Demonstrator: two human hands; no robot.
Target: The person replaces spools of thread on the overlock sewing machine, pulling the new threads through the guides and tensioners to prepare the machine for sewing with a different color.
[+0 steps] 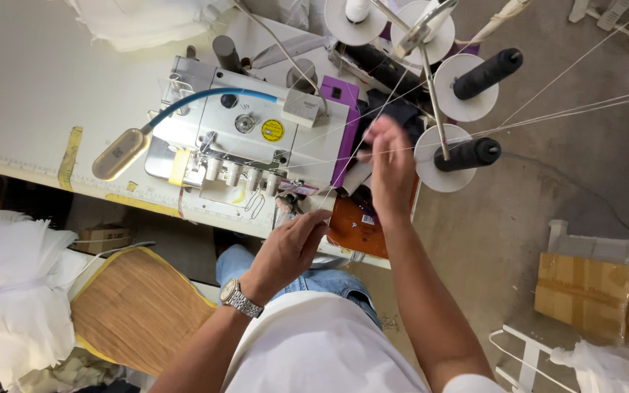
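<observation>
My left hand (291,244) is pinched shut near the front edge of the overlock sewing machine (256,135), fingertips drawn together just below the row of tension knobs; I take it to be nipping a fine thread (343,156), though the strand is too thin there to be sure. My right hand (389,164) is raised at the machine's right side, fingers loosely curled among the taut threads; whether it truly grips one I cannot tell. A metal watch (240,298) sits on my left wrist.

Around the hands: black thread cones (485,73) on white discs stand just right of the machine, their strands crossing over my right hand. A blue hose (198,98) arcs over the machine's top to a lamp head (119,153). The machine stands on a pale table (30,87). A tan cushion (136,306) lies lower left, white cloth (9,291) beside it, a cardboard box (584,291) on the floor at right.

My right hand hides the machine's side, and my shirt covers my lap.
</observation>
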